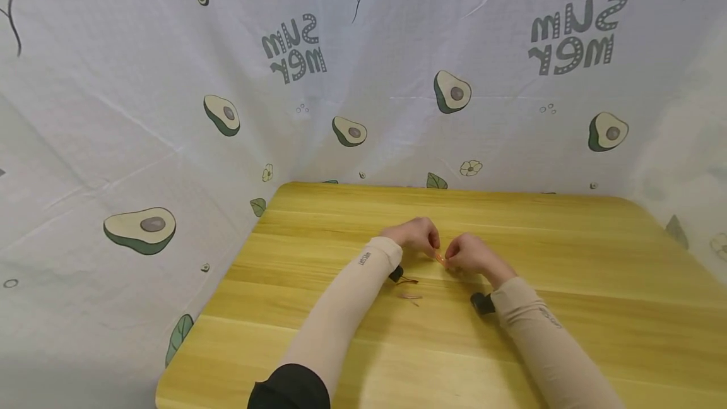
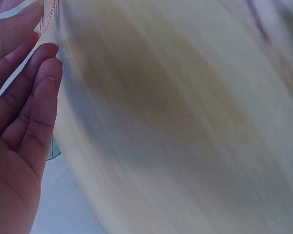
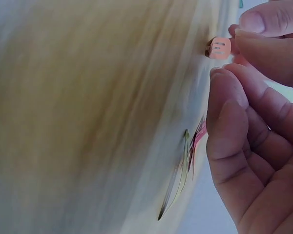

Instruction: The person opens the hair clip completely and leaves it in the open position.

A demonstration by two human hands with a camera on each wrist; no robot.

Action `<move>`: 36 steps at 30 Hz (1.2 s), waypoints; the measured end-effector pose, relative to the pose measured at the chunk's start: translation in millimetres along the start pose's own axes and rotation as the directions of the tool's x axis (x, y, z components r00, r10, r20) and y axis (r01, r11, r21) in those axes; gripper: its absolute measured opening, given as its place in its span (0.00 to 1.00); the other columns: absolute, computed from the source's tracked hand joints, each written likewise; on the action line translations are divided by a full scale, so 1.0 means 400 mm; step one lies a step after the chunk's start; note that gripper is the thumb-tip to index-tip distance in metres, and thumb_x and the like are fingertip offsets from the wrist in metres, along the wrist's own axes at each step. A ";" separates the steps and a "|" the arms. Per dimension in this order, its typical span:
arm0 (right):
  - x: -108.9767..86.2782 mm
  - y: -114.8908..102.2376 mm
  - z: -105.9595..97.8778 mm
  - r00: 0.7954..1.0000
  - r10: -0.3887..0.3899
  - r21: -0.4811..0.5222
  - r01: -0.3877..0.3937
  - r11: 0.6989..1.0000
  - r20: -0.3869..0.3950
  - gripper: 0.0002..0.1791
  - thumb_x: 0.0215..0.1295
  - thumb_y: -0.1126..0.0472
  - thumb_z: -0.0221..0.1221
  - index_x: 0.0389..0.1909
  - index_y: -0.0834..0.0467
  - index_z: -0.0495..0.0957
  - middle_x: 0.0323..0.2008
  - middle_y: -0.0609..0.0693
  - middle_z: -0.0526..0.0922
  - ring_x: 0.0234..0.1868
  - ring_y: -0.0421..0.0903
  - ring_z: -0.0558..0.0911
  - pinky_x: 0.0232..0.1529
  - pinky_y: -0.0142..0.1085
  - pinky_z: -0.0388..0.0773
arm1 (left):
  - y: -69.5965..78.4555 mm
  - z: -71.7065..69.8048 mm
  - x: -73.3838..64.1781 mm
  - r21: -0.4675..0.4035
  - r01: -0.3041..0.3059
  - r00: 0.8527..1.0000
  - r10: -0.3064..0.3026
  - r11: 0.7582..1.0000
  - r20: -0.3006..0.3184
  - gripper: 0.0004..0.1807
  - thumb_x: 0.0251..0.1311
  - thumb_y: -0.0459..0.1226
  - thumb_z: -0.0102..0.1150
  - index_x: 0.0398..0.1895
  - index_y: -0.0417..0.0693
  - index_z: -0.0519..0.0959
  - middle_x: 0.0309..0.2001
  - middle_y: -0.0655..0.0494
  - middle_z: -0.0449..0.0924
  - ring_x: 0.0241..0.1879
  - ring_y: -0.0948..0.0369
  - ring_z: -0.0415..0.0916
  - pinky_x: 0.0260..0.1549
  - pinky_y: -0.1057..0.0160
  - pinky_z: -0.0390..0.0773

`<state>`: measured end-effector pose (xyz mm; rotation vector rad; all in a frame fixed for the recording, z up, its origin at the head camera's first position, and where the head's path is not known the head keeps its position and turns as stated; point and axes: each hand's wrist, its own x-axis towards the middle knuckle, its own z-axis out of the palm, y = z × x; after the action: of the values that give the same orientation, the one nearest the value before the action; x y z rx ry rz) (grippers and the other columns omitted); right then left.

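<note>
Between my two hands is a small orange block (image 1: pixel 440 260) with rounded corners and several slots in its end face (image 3: pixel 219 48). My left hand (image 1: pixel 417 235) pinches at its upper left end, thumb and fingertips together. From the other side my right hand (image 1: pixel 470 254) pinches its lower right end. The left wrist view has the left fingers (image 2: pixel 31 92) at the left edge, and the block is not seen there. Thin yellowish and reddish strands, like wires (image 3: pixel 181 168), lie on the table beyond the right fingers in the right wrist view.
Two small groups of thin strands lie nearer me, one by the left wrist (image 1: pixel 407 281) and a pinkish one (image 1: pixel 411 296) below it. The wooden table (image 1: pixel 568 238) meets a printed cloth (image 1: pixel 397 49) behind. Black wrist cameras hang under both sleeves.
</note>
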<state>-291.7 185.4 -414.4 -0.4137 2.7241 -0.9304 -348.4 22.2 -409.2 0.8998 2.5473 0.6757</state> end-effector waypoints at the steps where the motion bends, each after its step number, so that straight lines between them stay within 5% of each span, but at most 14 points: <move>1: 0.000 -0.001 0.001 1.000 -0.003 -0.005 0.003 1.000 0.004 0.05 0.48 0.67 0.60 0.26 0.65 0.79 0.22 0.50 0.78 0.22 0.42 0.71 0.22 0.32 0.69 | 0.000 0.002 0.002 -0.004 0.001 1.000 -0.001 1.000 0.002 0.06 0.44 0.38 0.67 0.26 0.51 0.80 0.28 0.64 0.77 0.26 0.68 0.67 0.26 0.73 0.70; 17: 0.010 0.009 0.010 1.000 -0.010 -0.058 0.010 0.998 0.010 0.05 0.46 0.71 0.56 0.15 0.63 0.76 0.13 0.45 0.67 0.15 0.39 0.62 0.18 0.30 0.59 | 0.011 0.026 0.013 0.031 0.018 1.000 -0.019 0.999 0.022 0.04 0.44 0.34 0.67 0.23 0.50 0.81 0.23 0.63 0.76 0.21 0.69 0.66 0.20 0.73 0.68; 24: 0.016 0.019 0.011 1.000 -0.003 -0.063 0.003 0.998 0.011 0.05 0.42 0.72 0.54 0.19 0.62 0.78 0.17 0.47 0.73 0.17 0.40 0.67 0.19 0.31 0.63 | 0.013 0.026 0.009 0.051 0.049 0.998 -0.050 0.998 0.035 0.03 0.46 0.33 0.64 0.25 0.50 0.81 0.23 0.62 0.76 0.21 0.69 0.66 0.20 0.73 0.69; 36: 0.014 0.019 0.010 1.000 0.006 -0.045 -0.005 0.999 0.028 0.08 0.45 0.73 0.52 0.12 0.62 0.74 0.10 0.44 0.60 0.13 0.38 0.57 0.16 0.29 0.54 | 0.014 0.025 0.003 0.046 0.038 0.999 -0.039 0.998 0.008 0.04 0.44 0.31 0.64 0.21 0.50 0.81 0.21 0.64 0.76 0.19 0.68 0.63 0.17 0.73 0.66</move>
<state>-296.9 186.9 -422.8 -0.4237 2.7236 -0.8575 -341.5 30.0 -414.6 0.8641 2.5754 0.6029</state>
